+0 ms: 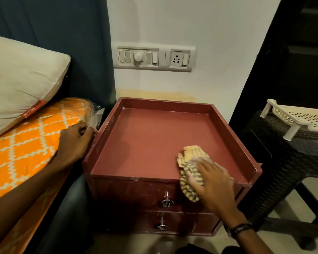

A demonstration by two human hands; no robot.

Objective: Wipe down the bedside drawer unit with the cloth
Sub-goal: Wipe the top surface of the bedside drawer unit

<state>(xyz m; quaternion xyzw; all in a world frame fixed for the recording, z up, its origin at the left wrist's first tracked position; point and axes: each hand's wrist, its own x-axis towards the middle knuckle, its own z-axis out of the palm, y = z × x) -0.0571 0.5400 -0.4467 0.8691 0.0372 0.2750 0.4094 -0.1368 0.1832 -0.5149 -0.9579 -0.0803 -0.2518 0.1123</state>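
Note:
A dark red bedside drawer unit [145, 136] with a raised rim around its top stands against the white wall. Two drawers with chrome knobs [167, 201] face me. A tan cloth with dark stripes [190, 158] lies over the front right part of the top and hangs over the front rim. My right hand [213, 186] presses flat on the cloth, fingers spread, blurred. My left hand [75, 142] rests curled on the bed edge beside the unit's left rim, touching clear plastic wrap there.
A bed with an orange patterned sheet [26, 149] and a beige pillow [20, 79] lies on the left. A switch panel [154, 57] sits on the wall above the unit. A dark wicker stool [283, 162] with a white perforated rack [301, 118] stands on the right.

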